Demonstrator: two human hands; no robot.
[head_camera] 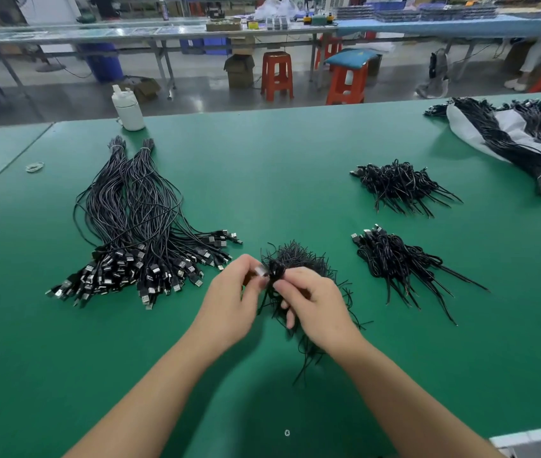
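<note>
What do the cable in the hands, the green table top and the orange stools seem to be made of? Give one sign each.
Cable, held by the left hand and right hand: black sheath, probably plastic or rubber; it coils tightly. Its plug: bright tip, likely metal, though blurred. Table top: green matte mat, perhaps rubber or vinyl. Stool: orange, glossy, moulded, so likely plastic.

A thin black USB cable with a silvery metal plug (275, 271) is wound into a small tight bundle and held up in mid-air. Its blurred plug points left. Directly beneath and behind it lies a loose heap of thin black wire ties (299, 256).
</note>
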